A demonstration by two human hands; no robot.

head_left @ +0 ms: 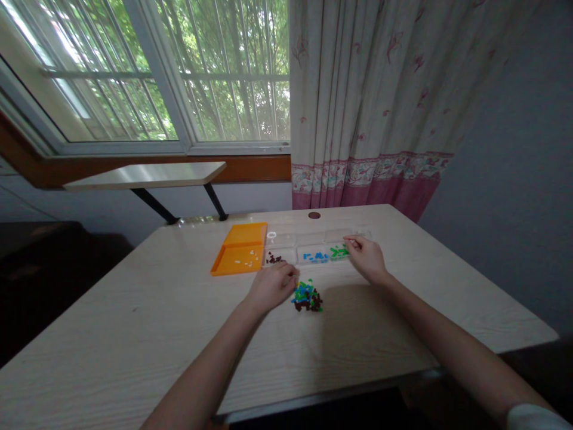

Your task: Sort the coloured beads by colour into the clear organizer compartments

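A mixed pile of small blue, green and dark brown pieces lies on the table. My left hand is just left of it, fingers curled together at the pile's edge; what they hold, if anything, is too small to name. My right hand is over the right part of a clear compartment tray, its fingertips pinched above the green pieces. Blue pieces lie in the compartment beside them, and dark brown pieces in one farther left.
An open orange case with small white pieces stands left of the clear tray. A raised shelf on black legs is at the table's back left. The wooden table reaches back toward the window and curtain.
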